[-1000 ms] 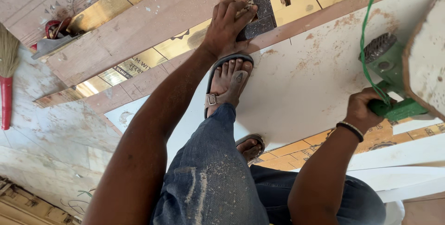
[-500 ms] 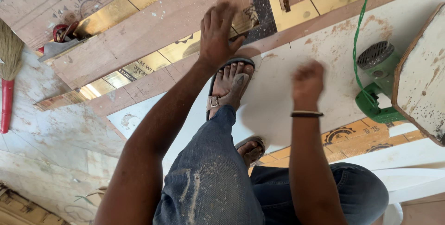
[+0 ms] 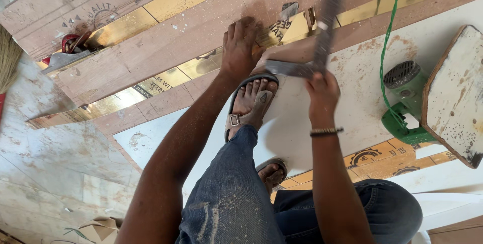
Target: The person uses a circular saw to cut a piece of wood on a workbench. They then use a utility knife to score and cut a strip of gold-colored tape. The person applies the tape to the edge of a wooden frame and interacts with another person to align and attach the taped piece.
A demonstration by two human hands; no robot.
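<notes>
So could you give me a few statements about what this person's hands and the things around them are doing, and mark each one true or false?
1. The right hand grips a grey metal L-shaped square. True.
2. The left hand holds a hammer. False: it presses flat on the brown wooden plank, holding nothing.
3. A sandalled foot rests on the white laminate board. True.
4. The green power tool is in the right hand. False: it lies on the board, apart from both hands.
5. The green cord lies coiled around the person's wrist. False: it runs up from the tool; the wrist wears only a thin bracelet.
</notes>
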